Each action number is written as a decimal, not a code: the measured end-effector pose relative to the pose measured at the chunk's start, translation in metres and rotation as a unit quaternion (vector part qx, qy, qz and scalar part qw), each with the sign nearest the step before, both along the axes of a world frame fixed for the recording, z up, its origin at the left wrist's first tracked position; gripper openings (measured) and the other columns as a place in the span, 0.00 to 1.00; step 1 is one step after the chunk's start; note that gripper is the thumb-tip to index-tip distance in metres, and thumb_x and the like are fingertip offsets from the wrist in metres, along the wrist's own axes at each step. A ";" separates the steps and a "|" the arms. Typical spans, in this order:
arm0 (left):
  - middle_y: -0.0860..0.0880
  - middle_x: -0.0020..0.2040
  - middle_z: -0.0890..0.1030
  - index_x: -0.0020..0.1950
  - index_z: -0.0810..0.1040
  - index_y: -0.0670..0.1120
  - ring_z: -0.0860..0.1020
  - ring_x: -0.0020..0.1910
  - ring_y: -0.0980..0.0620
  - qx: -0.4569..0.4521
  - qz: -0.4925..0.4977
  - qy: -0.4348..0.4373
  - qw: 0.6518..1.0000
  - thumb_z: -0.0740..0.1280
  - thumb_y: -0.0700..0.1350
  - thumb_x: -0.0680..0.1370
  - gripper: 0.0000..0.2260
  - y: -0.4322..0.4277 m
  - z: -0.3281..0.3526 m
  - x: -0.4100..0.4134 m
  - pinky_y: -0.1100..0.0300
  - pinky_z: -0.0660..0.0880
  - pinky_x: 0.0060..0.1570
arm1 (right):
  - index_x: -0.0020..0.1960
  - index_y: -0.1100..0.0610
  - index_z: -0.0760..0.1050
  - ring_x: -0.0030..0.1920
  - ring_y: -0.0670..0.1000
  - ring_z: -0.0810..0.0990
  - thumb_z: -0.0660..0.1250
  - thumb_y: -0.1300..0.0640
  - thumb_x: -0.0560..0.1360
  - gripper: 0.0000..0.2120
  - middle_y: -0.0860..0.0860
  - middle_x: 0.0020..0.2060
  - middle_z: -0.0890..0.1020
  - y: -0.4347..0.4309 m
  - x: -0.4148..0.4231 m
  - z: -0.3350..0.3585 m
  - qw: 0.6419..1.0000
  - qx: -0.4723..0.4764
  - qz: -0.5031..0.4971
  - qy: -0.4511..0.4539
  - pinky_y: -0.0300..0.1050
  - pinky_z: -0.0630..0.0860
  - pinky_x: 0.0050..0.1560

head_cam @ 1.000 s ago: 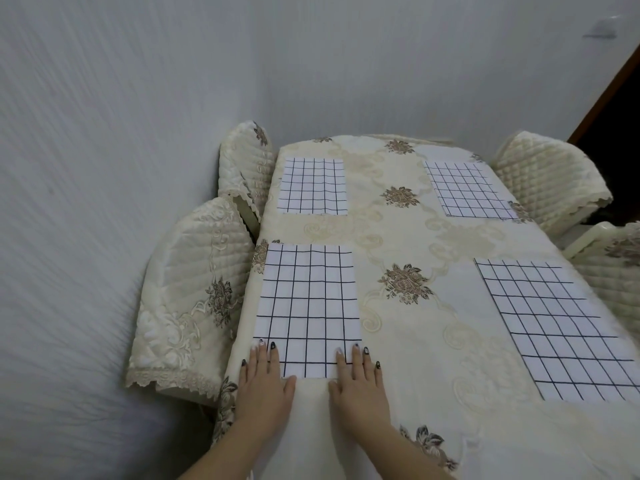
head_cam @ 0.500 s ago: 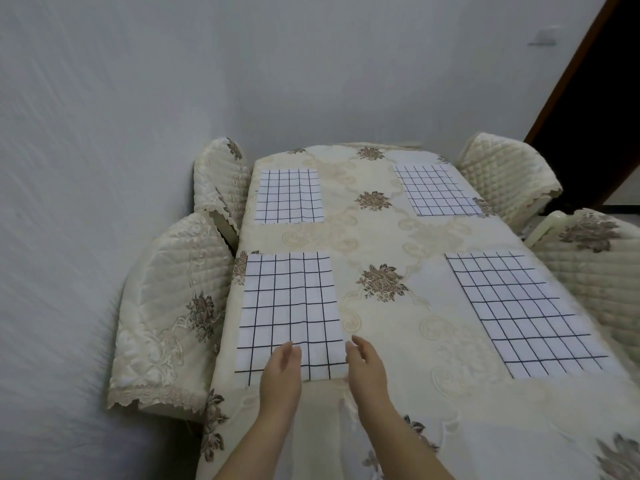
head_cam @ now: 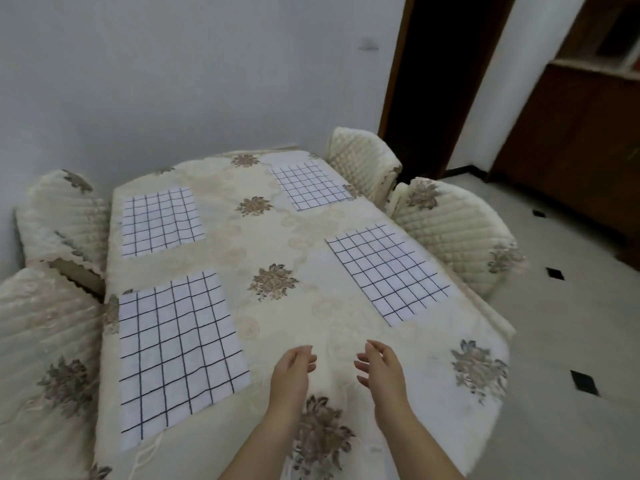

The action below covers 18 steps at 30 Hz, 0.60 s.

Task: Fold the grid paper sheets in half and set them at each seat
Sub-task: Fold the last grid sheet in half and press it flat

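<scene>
Several white sheets with black grid lines lie flat on the cream floral tablecloth (head_cam: 433, 368). The near-left sheet (head_cam: 180, 355) lies by the left edge, the far-left sheet (head_cam: 161, 221) behind it. On the right lie the near-right sheet (head_cam: 388, 271) and the far-right sheet (head_cam: 310, 183). My left hand (head_cam: 292, 372) and my right hand (head_cam: 379, 368) hover above the cloth at the near end, palms facing each other, fingers apart, holding nothing. Neither hand touches a sheet.
Quilted cream chairs stand on both sides: two on the left (head_cam: 45, 358) (head_cam: 65, 216) and two on the right (head_cam: 460, 233) (head_cam: 363, 157). A dark doorway (head_cam: 443, 81) and a brown cabinet (head_cam: 571, 140) are at the right, beyond a tiled floor (head_cam: 571, 323).
Both hands lifted off the near-left sheet's front edge and moved right to the table's near middle. The view swung right, bringing the doorway and floor into sight.
</scene>
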<state>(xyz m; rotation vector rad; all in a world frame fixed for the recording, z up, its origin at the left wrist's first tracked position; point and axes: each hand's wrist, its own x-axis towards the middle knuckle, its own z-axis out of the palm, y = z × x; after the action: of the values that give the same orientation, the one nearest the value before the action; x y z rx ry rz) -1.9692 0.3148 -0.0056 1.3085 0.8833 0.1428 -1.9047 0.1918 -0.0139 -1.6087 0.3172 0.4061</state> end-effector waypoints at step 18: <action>0.46 0.51 0.82 0.56 0.78 0.43 0.80 0.52 0.49 0.005 -0.343 -0.003 0.939 0.62 0.46 0.80 0.10 -0.191 -0.021 0.028 0.50 0.75 0.57 | 0.55 0.58 0.74 0.43 0.52 0.80 0.59 0.60 0.79 0.08 0.54 0.43 0.79 -0.216 -0.077 -0.015 0.926 -0.008 -0.378 0.013 0.52 0.78 0.52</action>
<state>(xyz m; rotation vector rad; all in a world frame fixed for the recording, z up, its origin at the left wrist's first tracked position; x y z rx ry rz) -1.9412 0.1236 -0.0271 1.5520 0.3798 -0.3975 -1.9820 -0.0246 -0.0288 -1.3708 0.9203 -0.1712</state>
